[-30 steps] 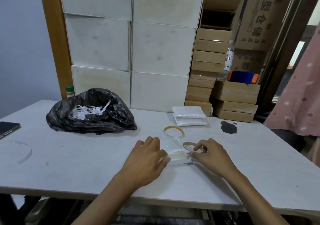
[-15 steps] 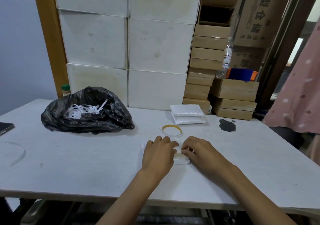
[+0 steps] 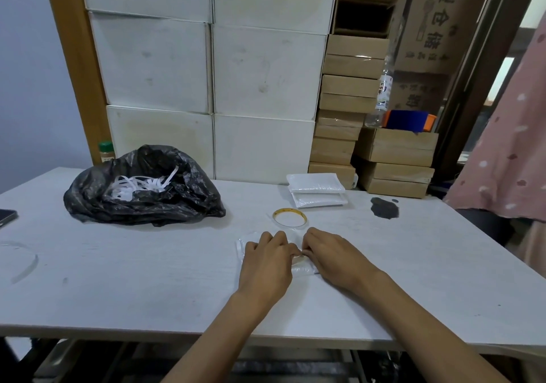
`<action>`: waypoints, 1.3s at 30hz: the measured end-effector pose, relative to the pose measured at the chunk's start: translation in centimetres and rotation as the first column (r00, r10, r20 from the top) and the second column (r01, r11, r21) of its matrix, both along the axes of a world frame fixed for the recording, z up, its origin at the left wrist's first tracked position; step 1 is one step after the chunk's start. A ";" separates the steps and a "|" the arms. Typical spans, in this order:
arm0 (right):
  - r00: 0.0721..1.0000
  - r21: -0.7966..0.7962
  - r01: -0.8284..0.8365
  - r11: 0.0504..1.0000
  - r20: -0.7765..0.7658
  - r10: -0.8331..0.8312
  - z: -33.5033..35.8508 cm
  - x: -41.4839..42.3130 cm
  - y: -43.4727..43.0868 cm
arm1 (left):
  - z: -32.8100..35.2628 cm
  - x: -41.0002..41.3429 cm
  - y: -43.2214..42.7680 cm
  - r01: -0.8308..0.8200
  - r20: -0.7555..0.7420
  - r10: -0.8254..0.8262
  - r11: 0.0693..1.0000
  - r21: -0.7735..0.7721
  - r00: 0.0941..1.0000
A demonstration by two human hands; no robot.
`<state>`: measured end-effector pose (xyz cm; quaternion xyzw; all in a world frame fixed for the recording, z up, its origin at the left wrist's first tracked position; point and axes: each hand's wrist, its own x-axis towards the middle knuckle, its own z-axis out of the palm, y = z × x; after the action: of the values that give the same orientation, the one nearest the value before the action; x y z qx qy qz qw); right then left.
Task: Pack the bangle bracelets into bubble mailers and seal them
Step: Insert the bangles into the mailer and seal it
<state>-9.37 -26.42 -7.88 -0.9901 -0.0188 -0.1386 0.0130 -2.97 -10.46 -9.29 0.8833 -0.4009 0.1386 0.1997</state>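
Under both hands [image 3: 298,260], bubble mailer [image 3: 304,269] on table [image 3: 147,279].

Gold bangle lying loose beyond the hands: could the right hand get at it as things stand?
Probably yes. The gold bangle lies on bare table just beyond the right hand, nothing between them, though that hand is pressing the mailer.

A single head-worn camera looks forward and down, close over the near edge of a white table [image 3: 147,279], toward stacked boxes [image 3: 206,72] beyond.
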 end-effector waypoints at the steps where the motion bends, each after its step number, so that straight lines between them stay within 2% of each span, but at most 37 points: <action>1: 1.000 0.005 0.021 1.000 0.009 -0.021 -0.3 0.1 0.1 | 0.1 0.0 0.0 -0.001 -0.003 0.001 1.000 -0.004 1.000; 8: 0.981 0.100 0.179 0.979 0.063 -0.185 -1.1 0.6 1.3 | -0.1 -0.1 -0.3 -0.020 -0.022 0.019 1.000 -0.023 1.000; 17: 0.947 0.208 0.292 0.934 0.077 -0.313 -1.2 0.9 2.2 | -0.2 -0.5 -0.5 -0.039 -0.031 0.037 0.998 -0.058 0.999; 20: 0.871 0.221 0.468 0.856 0.048 -0.489 -1.1 1.1 0.6 | -0.5 -0.8 0.0 -0.024 -0.030 0.022 0.998 -0.061 0.999; 21: 0.862 0.229 0.479 0.848 0.063 -0.503 -1.3 1.1 -0.3 | -0.8 -1.0 0.0 -0.015 -0.047 0.012 0.998 -0.069 0.999; 24: 0.920 0.358 0.304 0.883 0.131 -0.370 -1.8 1.8 -1.1 | -0.7 -0.5 0.5 0.011 -0.116 -0.022 0.995 -0.097 0.993; 27: 0.934 0.439 0.192 0.878 0.193 -0.301 -2.3 1.6 -1.4 | -0.9 -0.4 0.6 0.035 -0.132 -0.051 0.991 -0.128 0.990; 32: 0.949 0.412 0.111 0.904 0.225 -0.220 -2.5 1.3 -1.6 | -1.0 -0.5 0.8 0.025 -0.185 -0.071 0.971 -0.239 0.980; 39: 0.948 0.401 0.060 0.914 0.264 -0.177 -2.7 1.0 -1.5 | -0.8 -0.4 1.0 0.025 -0.215 -0.088 0.960 -0.278 0.973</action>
<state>-8.37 -27.92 -10.53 -0.9353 0.0679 -0.2859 0.1970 -3.38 -9.48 -10.13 0.8453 -0.3778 0.0860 0.3679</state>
